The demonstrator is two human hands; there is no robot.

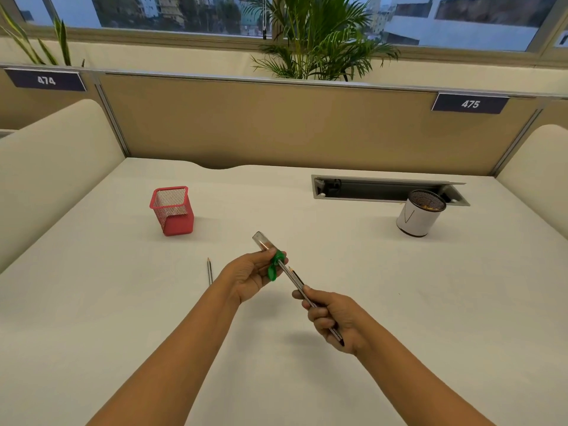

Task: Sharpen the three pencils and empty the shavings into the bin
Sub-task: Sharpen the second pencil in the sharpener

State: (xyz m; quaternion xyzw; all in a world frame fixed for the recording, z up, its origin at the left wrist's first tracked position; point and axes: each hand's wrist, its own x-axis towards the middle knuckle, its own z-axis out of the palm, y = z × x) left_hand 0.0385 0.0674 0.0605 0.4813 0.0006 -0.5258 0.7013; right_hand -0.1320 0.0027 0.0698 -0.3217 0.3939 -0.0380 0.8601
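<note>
- Head view: the left hand [252, 276] grips a green sharpener [274, 267] with a clear shavings tube, held above the table [307, 379].
- The right hand [333, 319] has its fingers [312, 307] curled round two pencils [302, 295], one tip entering the sharpener.
- To sharpen well, I judge only one pencil should be fed in, straight along the sharpener's axis, and turned steadily.
- A third pencil [210, 272] lies on the table, left of the hands.
- A round mesh bin [419, 215] stands far right; a red mesh holder [172, 210] stands far left.
</note>
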